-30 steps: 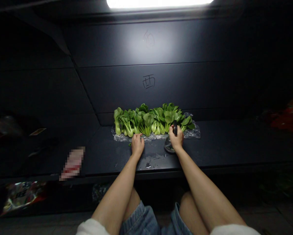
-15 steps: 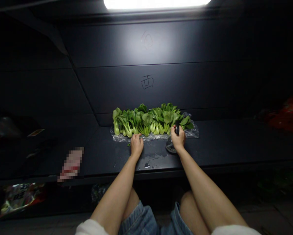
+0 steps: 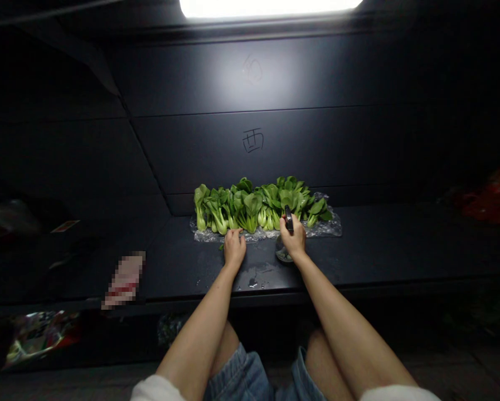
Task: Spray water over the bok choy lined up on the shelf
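Observation:
A row of green bok choy (image 3: 258,203) lies on a clear plastic sheet (image 3: 331,227) against the back of a dark shelf (image 3: 379,250). My left hand (image 3: 234,248) rests palm down on the shelf at the sheet's front edge, fingers curled and together; whether it grips anything is hidden. My right hand (image 3: 292,239) is wrapped round a small spray bottle (image 3: 287,223) with a dark head and a clear body, held just in front of the greens. A wet patch (image 3: 256,275) spreads on the shelf between my hands.
A dark back panel bears handwritten marks (image 3: 253,139). A blurred-out packet (image 3: 123,279) lies on the shelf at left. A shiny bag (image 3: 36,334) sits lower left, red packaging (image 3: 494,195) at far right. My knees in denim shorts (image 3: 250,379) are below the shelf edge.
My right hand with the spray bottle has shifted a little to the left along the greens. My left hand has stayed in place.

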{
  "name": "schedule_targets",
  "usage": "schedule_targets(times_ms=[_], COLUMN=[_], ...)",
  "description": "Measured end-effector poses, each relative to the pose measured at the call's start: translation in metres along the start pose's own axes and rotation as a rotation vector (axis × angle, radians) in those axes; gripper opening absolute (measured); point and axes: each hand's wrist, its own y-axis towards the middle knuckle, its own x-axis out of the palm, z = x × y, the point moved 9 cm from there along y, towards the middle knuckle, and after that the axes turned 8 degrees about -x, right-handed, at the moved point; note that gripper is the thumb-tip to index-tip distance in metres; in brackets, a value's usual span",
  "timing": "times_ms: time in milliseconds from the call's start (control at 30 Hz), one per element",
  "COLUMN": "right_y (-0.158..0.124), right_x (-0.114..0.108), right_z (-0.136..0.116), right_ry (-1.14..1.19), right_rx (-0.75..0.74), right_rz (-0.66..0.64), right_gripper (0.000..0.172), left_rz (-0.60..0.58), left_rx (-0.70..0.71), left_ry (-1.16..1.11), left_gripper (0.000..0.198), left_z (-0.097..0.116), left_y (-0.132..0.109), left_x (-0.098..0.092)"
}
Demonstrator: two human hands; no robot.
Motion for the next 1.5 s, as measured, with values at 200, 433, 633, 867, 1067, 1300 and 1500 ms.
schedule_targets(times_ms=[200,433,633,867,1067,1300,1500], right_y=[-0.002,-0.004,-0.006,-0.007,-0.007,-0.006,-0.008], right_x=[0.011,0.019,0.030,0.038,0.045,0.051,0.053], right_z=[-0.012,-0.018,-0.032,-0.037,-0.040,-0.042,-0.044], right_ry=[0.034,0.004,0.061,0.070,0.167,0.277,0.232], right_rx=[-0.060,-0.070,-0.108,-0.107,-0.105,-0.076,-0.094], right_rz=[-0.041,-0.067,-0.088,-0.079,-0.065,-0.059,-0.042], right_gripper=[0.031,0.031,0.029,0.029,0.029,0.030,0.030], left_rz=[0.015,0.011,0.004,-0.001,-0.008,0.014,0.013], left_rx=[-0.001,-0.013,-0.025,-0.044,-0.066,-0.061,-0.060], left_ry=[-0.005,-0.010,-0.012,-0.023,0.001,-0.030,-0.025], left_gripper=[0.029,0.029,0.029,0.029,0.030,0.029,0.030], left_z=[-0.002,-0.003,-0.005,-0.006,-0.007,-0.012,-0.017], left_y=[0.000,0.000,0.000,0.001,0.002,0.002,0.004], left_x=[0.000,0.000,-0.002,-0.005,-0.008,-0.012,-0.015])
